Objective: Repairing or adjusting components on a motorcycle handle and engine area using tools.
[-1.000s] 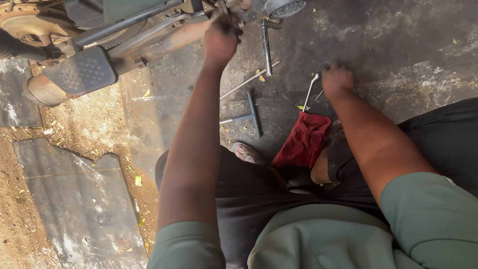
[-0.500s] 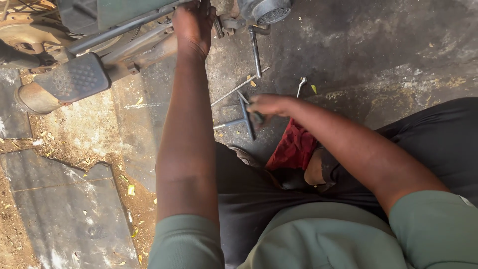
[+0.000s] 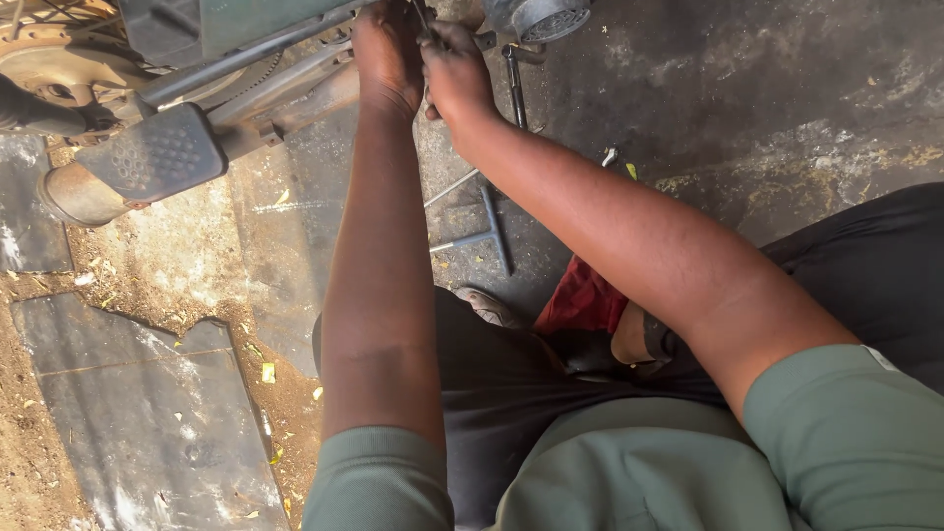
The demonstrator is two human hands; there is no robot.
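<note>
Both my arms reach up to the underside of a motorcycle (image 3: 246, 39) at the top of the view. My left hand (image 3: 386, 49) is closed around a part of the frame there. My right hand (image 3: 454, 77) sits right beside it, touching it, with the fingers curled on a thin metal tool (image 3: 424, 18) that pokes up between the two hands. The tool's tip and the part it meets are hidden by the hands and the frame edge. The footrest (image 3: 147, 157) and exhaust pipe end (image 3: 74, 197) lie to the left of my arms.
A T-handle wrench (image 3: 489, 234) and a thin rod (image 3: 450, 187) lie on the dark concrete below my hands. A long socket tool (image 3: 514, 84) hangs by the engine. A red cloth (image 3: 580, 300) rests at my knee. Flat sheets (image 3: 147, 423) lie on the dirt to the left.
My right hand has left the ground near the T-handle wrench and risen to the motorcycle beside my left hand. The left hand has stayed on the frame.
</note>
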